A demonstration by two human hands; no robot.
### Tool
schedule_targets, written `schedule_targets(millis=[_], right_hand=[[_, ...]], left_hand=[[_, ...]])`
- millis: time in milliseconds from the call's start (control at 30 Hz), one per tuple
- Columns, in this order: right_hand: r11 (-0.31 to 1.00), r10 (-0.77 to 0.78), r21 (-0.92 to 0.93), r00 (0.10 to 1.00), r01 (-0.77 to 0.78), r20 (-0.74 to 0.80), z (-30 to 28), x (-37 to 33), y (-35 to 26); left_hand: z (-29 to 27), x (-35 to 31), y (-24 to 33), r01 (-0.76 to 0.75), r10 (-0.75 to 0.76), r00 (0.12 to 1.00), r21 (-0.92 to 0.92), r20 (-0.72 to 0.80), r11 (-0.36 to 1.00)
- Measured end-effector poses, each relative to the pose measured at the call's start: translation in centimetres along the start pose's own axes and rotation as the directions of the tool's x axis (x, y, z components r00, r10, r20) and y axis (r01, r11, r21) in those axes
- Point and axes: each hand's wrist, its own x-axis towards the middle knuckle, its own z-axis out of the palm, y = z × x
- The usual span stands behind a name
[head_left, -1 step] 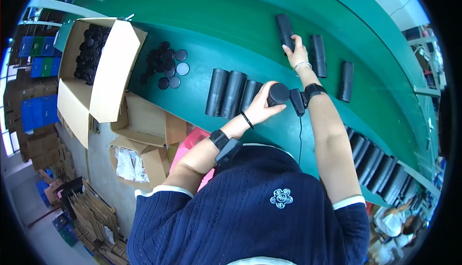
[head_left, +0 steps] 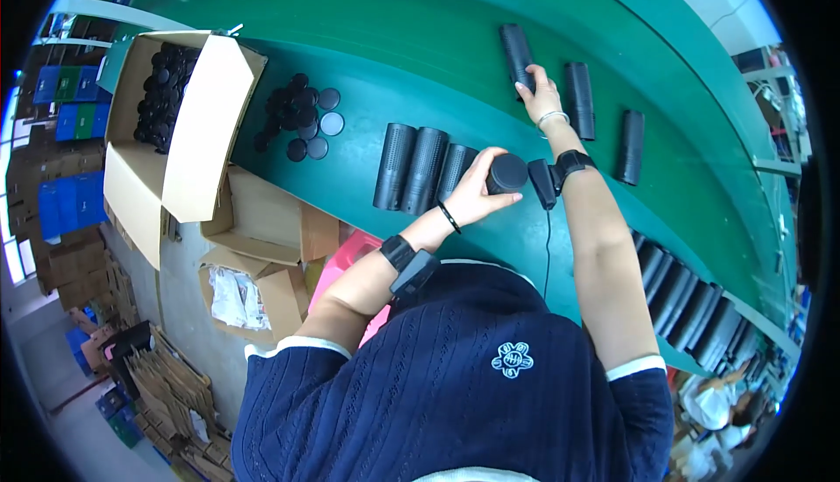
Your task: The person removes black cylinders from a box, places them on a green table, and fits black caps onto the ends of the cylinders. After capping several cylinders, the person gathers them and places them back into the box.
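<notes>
My left hand (head_left: 472, 195) is closed around a black cylinder (head_left: 507, 173), whose round end faces up toward me. Farther out on the green surface, my right hand (head_left: 542, 97) has its thumb and fingers around the near end of a black perforated tube (head_left: 514, 43). Just left of my left hand lie three similar tubes, side by side; the nearest tube (head_left: 455, 171) is partly hidden by that hand. Loose black round discs (head_left: 329, 99), like caps, lie in a heap farther left. One disc (head_left: 332, 123) shows a paler face.
An open cardboard box (head_left: 206, 132) full of black discs stands at the left. Two more black tubes, including one tube (head_left: 631, 148), lie right of my right hand. A row of tubes (head_left: 674, 294) lines the right side. Below the table edge are cartons (head_left: 262, 303) and something pink (head_left: 337, 272).
</notes>
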Motion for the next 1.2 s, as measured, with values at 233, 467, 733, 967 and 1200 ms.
schedule_targets(millis=[233,467,733,967,1200], right_hand=[[0.696,-0.132,0.623,0.789,-0.357,0.600,-6.4,-8.7,-1.5],[0.572,-0.170,0.759,0.860,-0.311,0.481,-7.6,-18.5,-1.5],[0.248,-0.103,0.899,0.913,-0.361,0.394,-7.4,-19.3,-1.6],[0.793,0.072,0.531,0.912,-0.298,0.405,-3.0,-19.8,2.2],[0.750,0.211,0.488,0.861,-0.447,0.464,1.7,-23.1,-0.6]], left_hand=[[-0.1,-1.5,-1.3,-0.070,0.064,0.989,0.036,0.136,0.997],[1.2,-1.5,-1.2,0.029,-0.019,0.975,-0.041,0.221,0.999],[1.6,-1.7,-2.4,-0.029,0.035,0.995,-0.059,0.099,0.998],[-12.9,6.3,3.8,0.260,-0.342,0.934,-0.462,-0.102,0.848],[-27.4,19.5,-0.7,0.461,-0.225,0.852,0.473,-0.474,0.751]])
